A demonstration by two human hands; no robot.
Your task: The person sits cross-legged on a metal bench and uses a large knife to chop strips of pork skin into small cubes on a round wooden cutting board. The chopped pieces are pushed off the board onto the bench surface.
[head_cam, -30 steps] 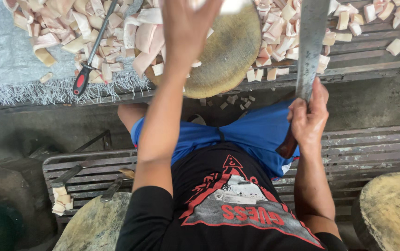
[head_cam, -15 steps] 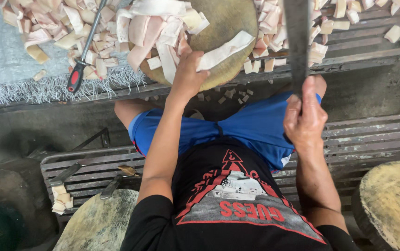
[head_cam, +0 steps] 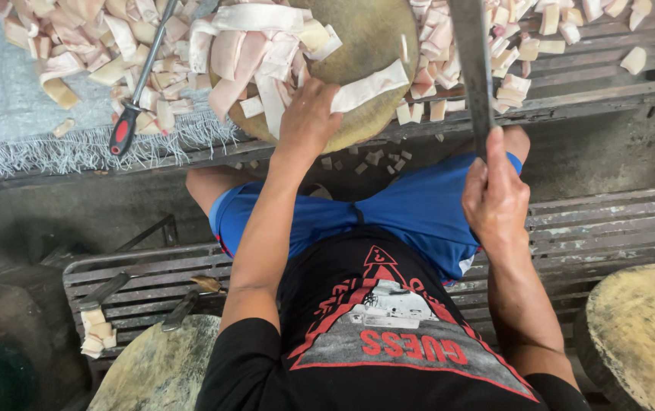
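Moved: your left hand (head_cam: 308, 114) now lies lower on the pale strips (head_cam: 266, 57).
Left grip: fingers pressing the strips, steadying them on the round block (head_cam: 373, 46).
Right grip: your right hand (head_cam: 495, 194) clamped on the cleaver (head_cam: 472, 61), blade upright.

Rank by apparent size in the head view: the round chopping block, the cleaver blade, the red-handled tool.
1. Round chopping block, clearly largest.
2. Cleaver blade in the right hand.
3. Red-handled tool.
Blade and tool look close; the blade's top is cut off, so that order is unsure.

A weathered slatted wooden table (head_cam: 609, 84) spans the top, a grey woven mat (head_cam: 7, 114) over its left. Below lies a dark concrete floor (head_cam: 76, 205), daylit.
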